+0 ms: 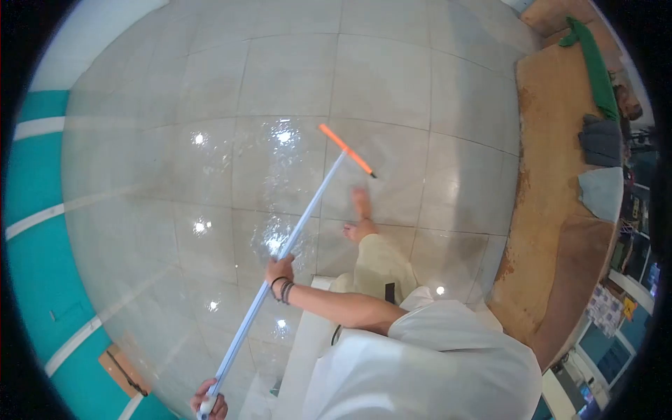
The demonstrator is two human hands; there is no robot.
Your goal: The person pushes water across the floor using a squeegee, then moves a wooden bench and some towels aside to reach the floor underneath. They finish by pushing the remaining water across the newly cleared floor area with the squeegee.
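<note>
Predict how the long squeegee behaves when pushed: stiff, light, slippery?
The squeegee is probably stiff, since its pole looks straight; likely light, the pole being slim. Its orange head may slide easily: the floor looks wet.

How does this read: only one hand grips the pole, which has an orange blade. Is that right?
Not quite: both hands grip the pole, as the head view shows. The right hand holds it partway along, the left hand near the end away from the blade. The blade is indeed orange.
</note>
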